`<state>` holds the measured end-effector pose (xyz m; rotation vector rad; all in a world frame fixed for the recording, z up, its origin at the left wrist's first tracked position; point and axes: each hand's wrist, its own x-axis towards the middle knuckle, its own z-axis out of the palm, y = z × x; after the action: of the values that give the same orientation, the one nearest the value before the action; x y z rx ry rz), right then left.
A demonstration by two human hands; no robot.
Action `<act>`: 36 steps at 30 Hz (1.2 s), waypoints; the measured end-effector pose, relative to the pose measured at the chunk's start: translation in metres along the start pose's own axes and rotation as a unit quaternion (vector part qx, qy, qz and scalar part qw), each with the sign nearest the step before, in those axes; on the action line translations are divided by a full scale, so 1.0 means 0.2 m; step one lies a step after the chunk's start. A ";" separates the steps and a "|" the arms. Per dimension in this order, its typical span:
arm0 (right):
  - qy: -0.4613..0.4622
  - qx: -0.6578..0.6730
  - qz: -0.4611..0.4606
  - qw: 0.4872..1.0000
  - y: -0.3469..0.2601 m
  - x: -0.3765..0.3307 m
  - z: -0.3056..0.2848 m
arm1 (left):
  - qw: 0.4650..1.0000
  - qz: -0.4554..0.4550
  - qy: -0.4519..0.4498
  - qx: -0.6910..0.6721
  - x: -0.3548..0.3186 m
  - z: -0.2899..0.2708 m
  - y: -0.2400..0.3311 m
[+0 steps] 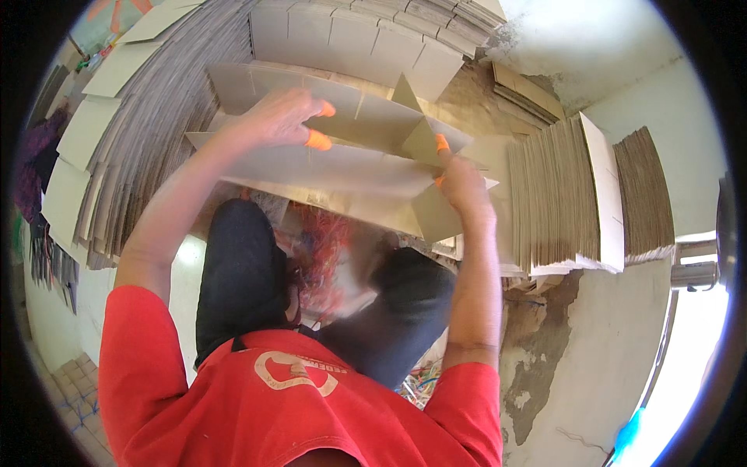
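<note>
Two long grey cardboard strips, a far one point(288, 89) and a near one point(342, 173), stand on edge across the bench before me. Shorter cardboard cross pieces stand at their right end, one a cardboard divider piece point(420, 143) between the strips. My right hand point(465, 185) pinches this piece, with orange covers on its thumb and forefinger. Above the left part of the strips hovers my left hand point(284, 117). Its two orange-covered fingertips are apart, and nothing shows between them.
Tall stacks of cardboard pieces line the left side point(156, 101), the back point(350, 39) and the right point(552, 198). A tangle of red plastic straps point(323, 249) lies below, between my knees. A peeling wall point(568, 366) stands to the right.
</note>
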<state>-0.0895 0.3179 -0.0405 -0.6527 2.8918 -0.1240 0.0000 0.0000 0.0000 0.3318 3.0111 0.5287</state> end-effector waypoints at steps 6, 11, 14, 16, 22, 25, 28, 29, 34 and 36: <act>0.230 -0.074 0.109 0.964 0.27 -0.29 -0.29 | 0.996 0.001 0.088 -0.009 -0.14 0.28 -0.24; 0.238 -0.201 0.373 0.874 0.82 -0.47 -0.51 | 0.995 -0.027 0.084 -0.039 -0.09 0.26 -0.20; 0.157 -0.123 0.368 0.908 1.10 -0.55 -0.61 | 0.993 -0.012 0.096 -0.064 -0.07 0.27 -0.23; 0.182 -0.134 0.292 0.929 1.24 -0.59 -0.63 | 0.994 -0.027 0.077 -0.074 -0.07 0.26 -0.20; 0.219 -0.185 0.192 0.939 1.21 -0.56 -0.66 | 0.988 -0.031 0.139 -0.054 -0.15 0.28 -0.19; 0.218 -0.215 0.197 0.931 1.16 -0.51 -0.66 | 0.986 -0.040 0.160 -0.028 -0.19 0.27 -0.18; 0.210 -0.097 0.227 0.946 1.24 -0.52 -0.76 | 0.986 -0.048 0.156 -0.020 -0.20 0.25 -0.14; 0.221 -0.054 0.206 0.952 1.34 -0.54 -0.76 | 0.986 -0.048 0.156 -0.018 -0.20 0.24 -0.14; 0.162 0.149 0.263 0.939 1.41 -0.52 -0.77 | 0.983 -0.042 0.177 -0.033 -0.24 0.27 -0.21; 0.210 0.167 0.175 0.947 1.47 -0.53 -0.74 | 0.982 -0.045 0.180 -0.046 -0.23 0.29 -0.21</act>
<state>-0.1460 0.6359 0.0860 -0.0492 3.2053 -0.7675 0.0426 -0.0301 -0.0668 0.1002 3.3075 0.7964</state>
